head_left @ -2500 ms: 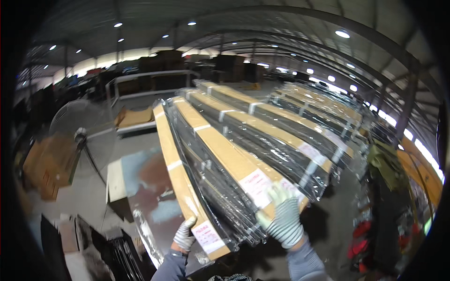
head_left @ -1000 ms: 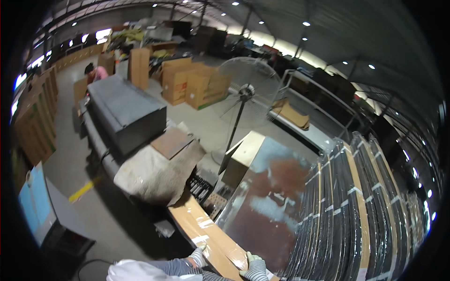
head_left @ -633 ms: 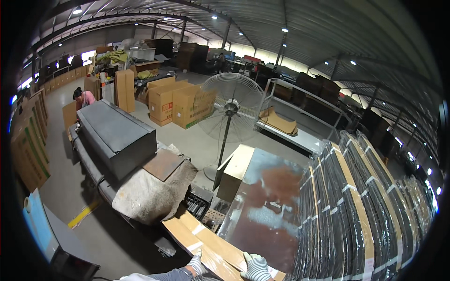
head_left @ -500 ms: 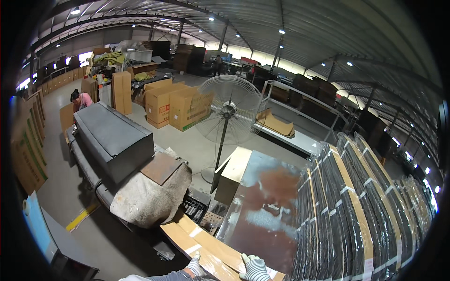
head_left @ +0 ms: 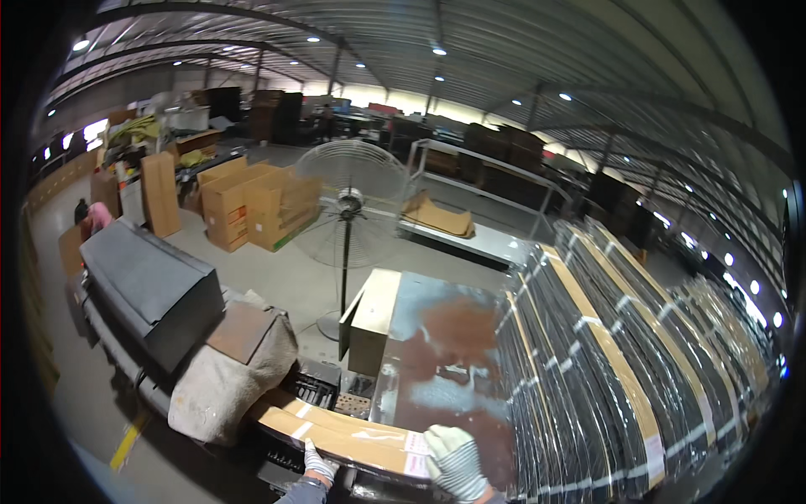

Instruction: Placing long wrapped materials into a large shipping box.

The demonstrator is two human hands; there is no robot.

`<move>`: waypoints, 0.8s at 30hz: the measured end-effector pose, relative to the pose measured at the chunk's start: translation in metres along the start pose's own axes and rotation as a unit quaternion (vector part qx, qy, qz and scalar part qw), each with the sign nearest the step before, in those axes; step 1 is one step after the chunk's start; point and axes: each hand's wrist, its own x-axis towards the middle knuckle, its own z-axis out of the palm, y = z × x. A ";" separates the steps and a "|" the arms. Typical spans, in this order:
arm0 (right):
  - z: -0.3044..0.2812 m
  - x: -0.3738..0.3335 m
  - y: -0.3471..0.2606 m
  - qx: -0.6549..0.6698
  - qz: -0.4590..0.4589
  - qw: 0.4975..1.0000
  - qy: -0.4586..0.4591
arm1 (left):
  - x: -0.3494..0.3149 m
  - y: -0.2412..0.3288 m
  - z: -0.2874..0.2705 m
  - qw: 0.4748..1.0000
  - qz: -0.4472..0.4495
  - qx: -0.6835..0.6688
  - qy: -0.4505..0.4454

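Note:
A long, flat cardboard-wrapped package [head_left: 344, 427] lies across in front of me, with white tape bands and white labels near its right end. My left hand [head_left: 317, 464], in a striped glove, holds its near edge, with the fingers partly hidden. My right hand [head_left: 456, 460], in a similar glove, is closed around the right end beside the labels. The package's left end meets a pale, rough cloth cover [head_left: 220, 391]. Just beyond the package stands a worn metal table [head_left: 449, 353] with reddish-brown patches.
At the right lean several plastic-wrapped dark panels [head_left: 579, 361] with cardboard edging. A wire-guarded fan [head_left: 348, 206] stands ahead, near large cardboard boxes [head_left: 269, 206]. To the left are a dark grey box-shaped block [head_left: 155, 286] and a bent-over person in pink [head_left: 99, 217].
My view has turned right, so the surroundings sit farther left. The package now lies more level across the view, with labels showing at its right end, where my right hand has come higher.

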 end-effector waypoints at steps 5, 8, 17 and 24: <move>-0.146 -0.067 0.012 -0.194 0.135 0.958 0.165 | 0.035 -0.052 0.001 0.961 -0.028 0.273 0.041; -0.227 -0.160 0.035 -0.390 0.202 0.864 0.245 | 0.044 -0.120 0.026 0.958 -0.129 0.207 0.149; -0.448 -0.333 0.105 -0.431 0.358 0.708 0.429 | -0.020 -0.211 0.105 0.922 -0.346 0.160 0.064; -0.493 -0.378 0.118 -0.176 0.473 0.759 0.412 | -0.109 -0.275 0.221 0.885 -0.418 0.166 -0.117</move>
